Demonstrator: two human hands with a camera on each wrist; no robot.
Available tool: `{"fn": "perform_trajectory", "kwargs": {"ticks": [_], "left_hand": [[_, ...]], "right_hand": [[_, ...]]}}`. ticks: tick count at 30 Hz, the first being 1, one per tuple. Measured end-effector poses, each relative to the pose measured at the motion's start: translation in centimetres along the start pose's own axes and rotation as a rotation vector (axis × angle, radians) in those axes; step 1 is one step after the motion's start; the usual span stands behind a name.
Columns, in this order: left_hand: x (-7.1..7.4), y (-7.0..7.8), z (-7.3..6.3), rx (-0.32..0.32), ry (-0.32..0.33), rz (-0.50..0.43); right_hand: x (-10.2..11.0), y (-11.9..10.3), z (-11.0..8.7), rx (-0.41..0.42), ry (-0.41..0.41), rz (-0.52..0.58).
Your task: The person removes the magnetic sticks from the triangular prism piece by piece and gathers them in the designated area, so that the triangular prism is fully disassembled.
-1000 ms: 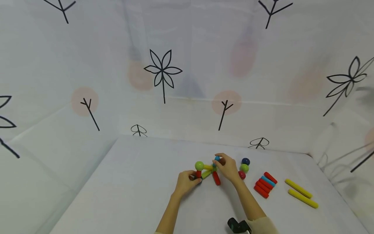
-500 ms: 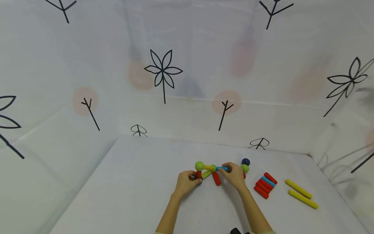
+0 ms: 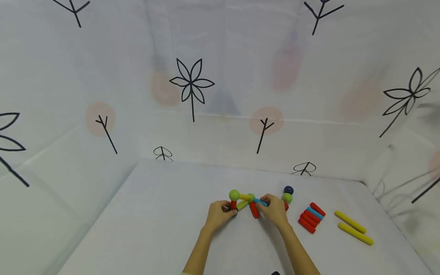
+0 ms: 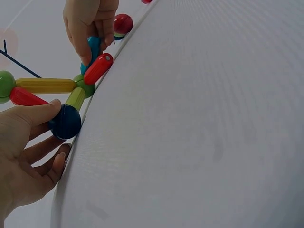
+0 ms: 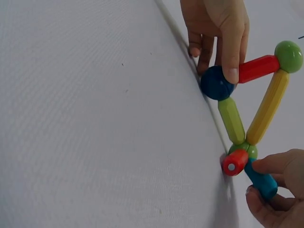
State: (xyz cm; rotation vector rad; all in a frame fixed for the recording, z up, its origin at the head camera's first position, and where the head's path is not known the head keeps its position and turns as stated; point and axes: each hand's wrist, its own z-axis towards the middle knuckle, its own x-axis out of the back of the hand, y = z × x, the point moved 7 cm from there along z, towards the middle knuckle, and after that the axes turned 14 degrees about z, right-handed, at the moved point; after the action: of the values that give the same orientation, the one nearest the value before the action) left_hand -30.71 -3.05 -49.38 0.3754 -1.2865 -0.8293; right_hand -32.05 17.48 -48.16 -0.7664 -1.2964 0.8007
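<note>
A frame of magnetic rods and balls stands on the white table. My left hand [image 3: 217, 214] grips its dark blue ball [image 4: 65, 123], thumb on one side. From that ball a red rod [image 5: 259, 69] rises to a green ball [image 3: 234, 195], and a light green rod [image 5: 231, 121] runs to a second green ball [image 4: 86, 88]. A yellow rod [image 5: 268, 109] joins the two green balls. My right hand [image 3: 275, 211] pinches a blue rod [image 5: 261, 179] whose end meets the second green ball. Beside it, another red rod [image 3: 254, 210] sticks out from the same ball.
Right of my right hand lie a navy ball [image 3: 288, 190], a green ball [image 3: 287, 198] and a partly hidden red ball [image 3: 286, 206]. Farther right are a row of short red rods [image 3: 307, 225] with one blue rod [image 3: 315, 213], and two long yellow rods [image 3: 355, 233].
My right hand has swung the blue rod from upright down to the right, then slightly nearer the front. My left hand has stayed on the dark blue ball.
</note>
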Motion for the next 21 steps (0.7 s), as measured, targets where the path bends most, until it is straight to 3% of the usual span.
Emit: {"fn": "perform_trajectory", "kwargs": {"ticks": [10, 21], "left_hand": [[0.0, 0.0, 0.1, -0.003, -0.011, 0.002], [-0.1, 0.0, 0.1, 0.0, -0.013, -0.001]], "right_hand": [[-0.2, 0.6, -0.3, -0.039, 0.028, -0.074], [1.5, 0.5, -3.3, 0.059, 0.054, -0.013]]}}
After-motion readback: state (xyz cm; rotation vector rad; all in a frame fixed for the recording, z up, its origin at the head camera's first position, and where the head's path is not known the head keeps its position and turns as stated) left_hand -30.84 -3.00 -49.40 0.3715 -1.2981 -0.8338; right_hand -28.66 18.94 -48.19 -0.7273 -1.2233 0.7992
